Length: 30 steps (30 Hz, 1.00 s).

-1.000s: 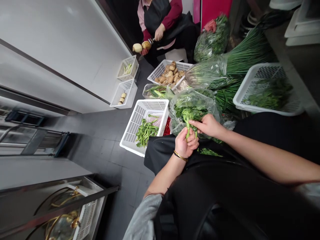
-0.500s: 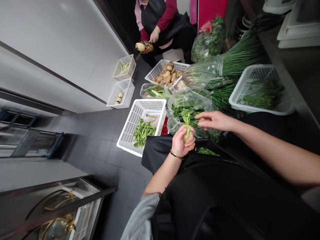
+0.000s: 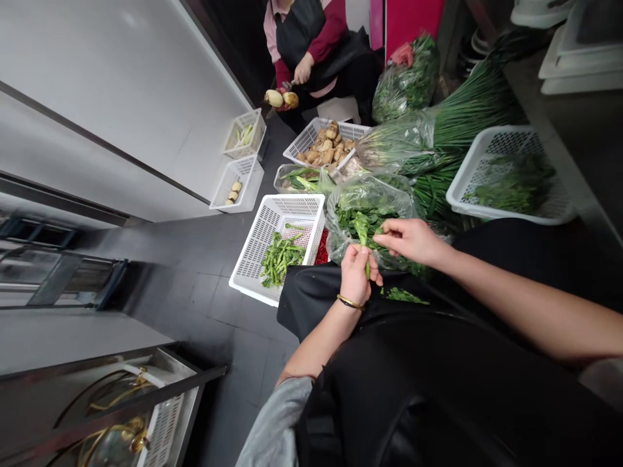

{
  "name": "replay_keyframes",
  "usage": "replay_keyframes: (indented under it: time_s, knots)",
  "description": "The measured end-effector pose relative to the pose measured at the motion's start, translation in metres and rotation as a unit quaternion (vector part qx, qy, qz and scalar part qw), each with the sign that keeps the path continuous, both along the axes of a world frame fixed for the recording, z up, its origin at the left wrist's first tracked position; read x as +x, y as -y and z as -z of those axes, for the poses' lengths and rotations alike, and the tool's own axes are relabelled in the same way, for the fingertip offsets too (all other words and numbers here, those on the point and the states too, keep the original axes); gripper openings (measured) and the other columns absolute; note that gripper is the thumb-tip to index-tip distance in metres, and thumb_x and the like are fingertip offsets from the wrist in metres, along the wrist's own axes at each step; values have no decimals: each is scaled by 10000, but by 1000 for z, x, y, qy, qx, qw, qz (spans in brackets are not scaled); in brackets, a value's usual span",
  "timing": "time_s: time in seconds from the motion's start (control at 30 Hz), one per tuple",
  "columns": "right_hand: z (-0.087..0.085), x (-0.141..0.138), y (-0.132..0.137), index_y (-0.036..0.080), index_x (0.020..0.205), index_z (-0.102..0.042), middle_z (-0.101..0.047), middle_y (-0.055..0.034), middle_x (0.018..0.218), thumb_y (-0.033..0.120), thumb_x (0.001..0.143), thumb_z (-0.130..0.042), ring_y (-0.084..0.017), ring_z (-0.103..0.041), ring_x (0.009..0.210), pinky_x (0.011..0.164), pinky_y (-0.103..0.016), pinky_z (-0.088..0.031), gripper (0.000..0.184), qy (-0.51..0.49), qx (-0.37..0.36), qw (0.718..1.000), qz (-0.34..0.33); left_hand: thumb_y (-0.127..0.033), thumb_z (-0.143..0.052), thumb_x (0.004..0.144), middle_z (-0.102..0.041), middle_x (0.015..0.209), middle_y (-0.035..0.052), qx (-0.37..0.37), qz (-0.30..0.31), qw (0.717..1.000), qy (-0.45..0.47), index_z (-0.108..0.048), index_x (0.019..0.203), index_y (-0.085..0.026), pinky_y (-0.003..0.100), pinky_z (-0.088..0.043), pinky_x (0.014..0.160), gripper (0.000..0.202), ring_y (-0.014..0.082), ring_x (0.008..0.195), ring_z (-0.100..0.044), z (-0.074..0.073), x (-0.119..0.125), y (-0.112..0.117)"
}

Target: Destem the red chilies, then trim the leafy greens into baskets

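My left hand [image 3: 356, 275] is closed round a green vegetable stalk [image 3: 361, 227], its leafy tip pointing up and its lower end showing below the fingers. Just right of the stalk, my right hand [image 3: 406, 241] pinches a bit of green leaf [image 3: 378, 231] between thumb and fingertips. Behind both hands lies a clear plastic bag [image 3: 377, 188] full of leafy greens. Trimmed stalks [image 3: 280, 257] fill part of a white perforated basket [image 3: 243, 263] left of my knee. Loose leaf scraps [image 3: 403, 296] rest on my black apron.
Across from me a person [image 3: 304, 68] in an apron holds a pale root vegetable [image 3: 274, 98] and a tool. Between us stands a basket of brown roots [image 3: 325, 146]. Long green stems [image 3: 479, 97] and a white basket of greens [image 3: 452, 188] lie right. Smaller white baskets [image 3: 250, 188] line the wall.
My right hand has moved left and closed its fingers at the stalk's side. My left hand has shifted slightly right with the stalk still in it.
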State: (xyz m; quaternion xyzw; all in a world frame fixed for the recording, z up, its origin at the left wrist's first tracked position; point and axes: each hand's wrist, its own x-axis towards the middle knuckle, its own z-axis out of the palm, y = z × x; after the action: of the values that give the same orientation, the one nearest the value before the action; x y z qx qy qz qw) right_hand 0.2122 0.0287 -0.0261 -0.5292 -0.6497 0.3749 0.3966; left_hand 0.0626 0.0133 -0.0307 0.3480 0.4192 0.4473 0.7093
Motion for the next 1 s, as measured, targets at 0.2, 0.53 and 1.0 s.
replay_keyframes:
  time_s: [0.2,0.53,1.0]
  knots:
    - [0,-11,-7,180,639,-495,-546,-6,555,415,837,-537,-110,-475,511,504,-234,-358,310,44,78,996,26,-456,-675,742,-512,550,-75,-6,28,999,-36,-388,775,-205,153,-286,307,384,40,320,-349,8,-1,1]
    - [1,-10,-9,180,740,-557,-525,25,463,503,788,-578,-110,-464,402,431,-234,-375,327,-98,-101,990,24,-520,-635,752,-429,559,-87,-34,-40,998,-35,-489,950,-208,129,-290,338,398,18,363,-316,10,-2,-6]
    - [22,44,0,197,820,-649,-640,-79,802,393,919,-476,-162,-575,757,688,-281,-443,280,237,225,944,-44,-275,-696,667,-347,578,-92,-95,-21,995,-10,-479,890,-192,130,-127,347,322,5,375,-219,-9,-41,-38]
